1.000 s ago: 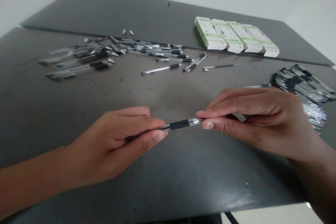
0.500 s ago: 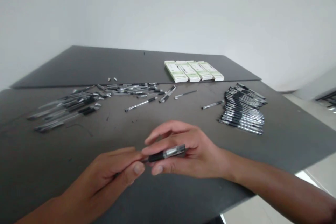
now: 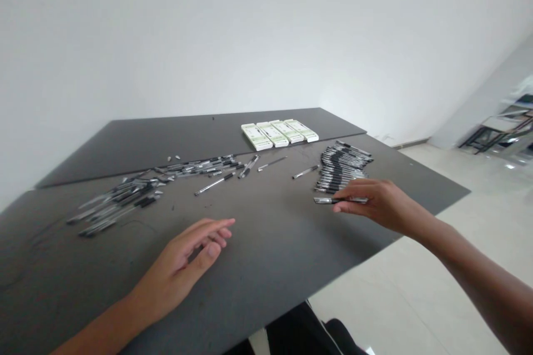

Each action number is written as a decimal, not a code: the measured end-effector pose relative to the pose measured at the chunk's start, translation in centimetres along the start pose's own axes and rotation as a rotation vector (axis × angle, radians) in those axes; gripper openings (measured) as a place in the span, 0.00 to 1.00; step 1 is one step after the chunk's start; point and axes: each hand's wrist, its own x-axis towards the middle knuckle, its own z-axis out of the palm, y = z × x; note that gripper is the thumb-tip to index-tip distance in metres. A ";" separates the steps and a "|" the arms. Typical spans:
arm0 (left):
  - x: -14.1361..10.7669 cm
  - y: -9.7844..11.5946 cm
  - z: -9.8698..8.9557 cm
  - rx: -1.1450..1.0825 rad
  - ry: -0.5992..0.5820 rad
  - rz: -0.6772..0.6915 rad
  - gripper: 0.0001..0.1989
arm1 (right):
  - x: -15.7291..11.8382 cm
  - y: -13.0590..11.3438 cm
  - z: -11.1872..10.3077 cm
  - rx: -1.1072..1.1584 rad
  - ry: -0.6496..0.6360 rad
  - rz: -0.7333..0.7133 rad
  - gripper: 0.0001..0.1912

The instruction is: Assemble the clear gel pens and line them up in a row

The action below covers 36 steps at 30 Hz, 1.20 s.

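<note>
Pinched in my right hand is a clear pen with a black grip, held level just in front of a neat row of pens on the right of the table. My left hand hovers over the near middle of the table, its fingers loosely apart and nothing between them. Off to the left lies a loose heap of pens, and more scattered pens stretch toward the middle. A single pen rests just left of the row.
Several white and green boxes lie side by side at the back of the dark table. Two small pale bits sit behind the pens. Past the right table edge are a tiled floor and a distant rack.
My hands have come apart. The right one has carried the pen to the right, up to the row, while the left has let go of it. The view has turned rightward.
</note>
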 end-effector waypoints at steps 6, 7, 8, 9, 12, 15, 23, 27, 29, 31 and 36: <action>0.2 -0.7 0.0 0.015 -0.051 -0.004 0.20 | -2.3 4.4 2.8 -0.173 0.070 0.046 0.12; 0.3 -0.7 0.0 0.022 -0.052 0.000 0.19 | -2.3 4.8 3.3 -0.185 0.086 0.050 0.12; 0.3 -0.6 0.0 0.030 -0.053 0.002 0.19 | -2.2 5.0 3.7 -0.195 0.096 0.054 0.12; 0.4 -0.6 -0.1 0.037 -0.053 0.002 0.19 | -2.0 5.2 4.0 -0.201 0.103 0.055 0.12; 0.4 -0.4 -0.2 0.049 -0.068 0.008 0.18 | -1.5 5.6 4.7 -0.204 0.107 0.050 0.13; 0.2 -0.2 -0.2 0.057 -0.098 0.012 0.17 | -1.0 5.7 5.0 -0.202 0.114 0.047 0.14; 0.3 -0.1 -0.3 0.094 -0.096 0.007 0.14 | -1.7 6.5 5.1 -0.209 0.210 0.057 0.13; 0.4 -0.1 -0.3 0.101 -0.082 0.020 0.12 | -2.8 7.3 5.1 -0.207 0.260 0.086 0.13; 0.4 0.0 -0.2 0.114 -0.078 0.022 0.11 | -3.2 7.6 5.2 -0.204 0.276 0.100 0.12; 0.6 0.1 -0.1 0.133 -0.071 0.022 0.11 | -3.3 7.8 5.4 -0.203 0.294 0.116 0.11; 0.8 0.6 0.0 0.171 -0.043 0.001 0.09 | -3.5 7.8 5.9 -0.211 0.332 0.156 0.10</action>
